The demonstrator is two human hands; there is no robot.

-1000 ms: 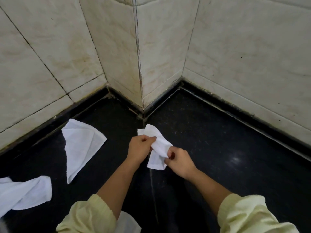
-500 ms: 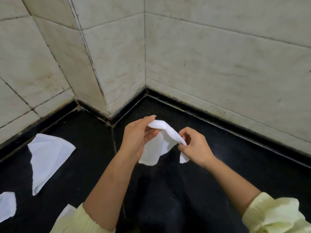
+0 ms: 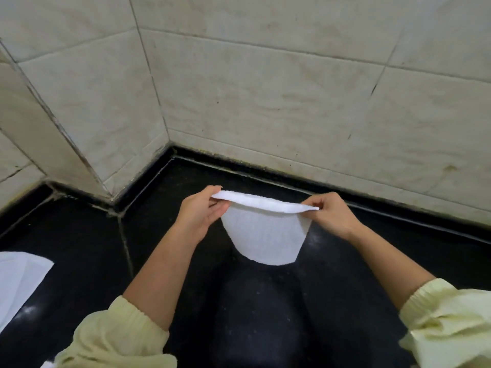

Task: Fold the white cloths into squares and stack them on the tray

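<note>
Two hands hold one white cloth (image 3: 265, 235) up over the black desk (image 3: 372, 261), near the tiled wall (image 3: 265, 102). The left hand (image 3: 199, 212) pinches the upper left corner between thumb and fingers. The right hand (image 3: 333, 215) pinches the upper right corner, so each grip is clamped on the cloth. The upper edge runs between them and the rest hangs down; I cannot tell if its lower edge touches the desk. A second white cloth (image 3: 18, 282) lies on the desk at the left border, well apart. The sleeves (image 3: 114, 338) are pale yellow.
</note>
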